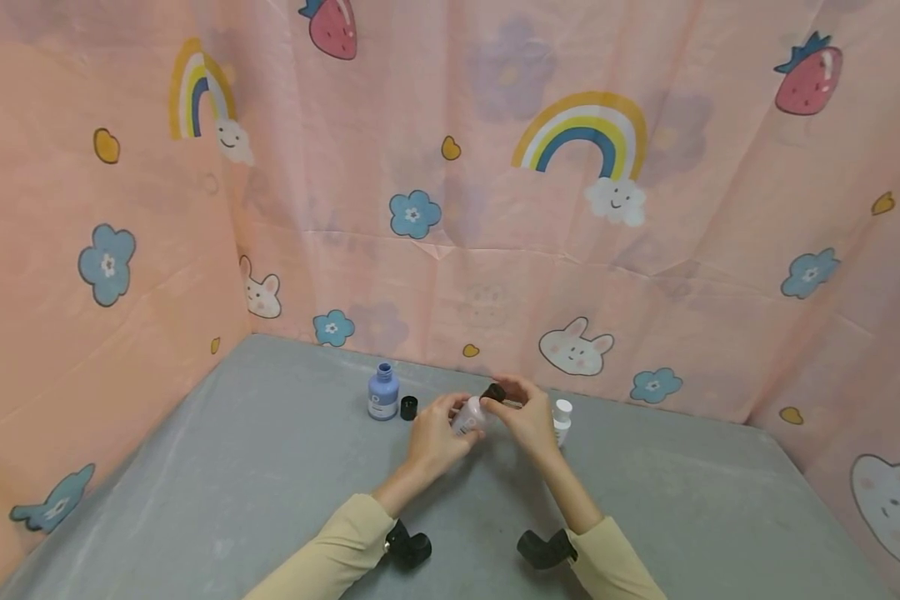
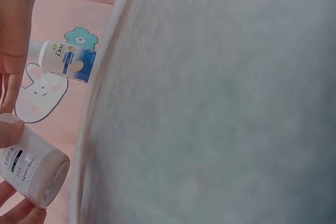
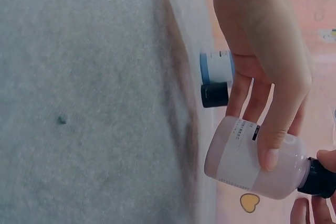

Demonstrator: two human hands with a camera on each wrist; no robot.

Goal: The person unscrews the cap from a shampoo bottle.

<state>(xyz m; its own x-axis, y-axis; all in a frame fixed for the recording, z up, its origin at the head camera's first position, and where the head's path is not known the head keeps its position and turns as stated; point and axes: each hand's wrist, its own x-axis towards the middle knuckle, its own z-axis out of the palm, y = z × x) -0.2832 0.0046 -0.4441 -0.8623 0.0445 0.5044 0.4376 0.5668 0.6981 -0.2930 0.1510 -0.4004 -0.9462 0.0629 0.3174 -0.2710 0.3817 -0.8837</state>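
Observation:
My left hand (image 1: 435,437) grips a pale pink translucent bottle (image 1: 467,416) around its body, tilted with its neck toward the right. With thumb and fingers, my right hand (image 1: 531,423) pinches the black cap (image 1: 493,392) at the bottle's neck. In the right wrist view the cap (image 3: 314,177) sits at the mouth of the bottle (image 3: 231,156), and the left thumb lies across the label. How tightly the cap is screwed cannot be seen. The bottle's base and printed white label (image 2: 23,163) show in the left wrist view.
An uncapped blue bottle (image 1: 383,394) stands left of the hands, a loose black cap (image 1: 408,407) beside it. Partly behind the right hand is a white Dove bottle (image 1: 562,417) with a white cap. The grey table (image 1: 270,467) meets a pink printed curtain (image 1: 480,283) behind.

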